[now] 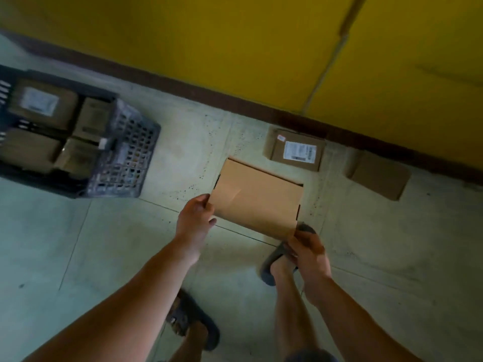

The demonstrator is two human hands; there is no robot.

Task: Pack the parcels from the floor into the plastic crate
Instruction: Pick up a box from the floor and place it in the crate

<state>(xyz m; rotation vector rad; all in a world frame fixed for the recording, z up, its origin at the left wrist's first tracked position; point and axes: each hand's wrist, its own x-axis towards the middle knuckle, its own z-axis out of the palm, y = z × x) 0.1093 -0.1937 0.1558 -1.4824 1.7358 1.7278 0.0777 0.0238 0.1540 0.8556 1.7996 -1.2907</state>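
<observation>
- My left hand gripped the left edge of a plain cardboard box, thumb on top and fingers curled underneath.
- My right hand pinched the box's near right corner, fingers closed round it.
- Between the two hands the box was held in the air above the floor, roughly flat, with its blank side up. I could see no label on it.
- Left of the box and well apart from it stood the dark plastic crate. At least four brown parcels lay inside, packed side by side, and one showed a white label.
- Near the skirting of the yellow wall two more lay on the floor: a labelled parcel just beyond the box, and a plain parcel to its right.
- I judged the job more than half done: several parcels were in, one was in hand and not yet over the crate, and two were waiting. Whether more lay outside the view I could not tell.
- The crate looked fairly full at its visible layer, so I judged the remaining three would probably have to be stacked on top.
</observation>
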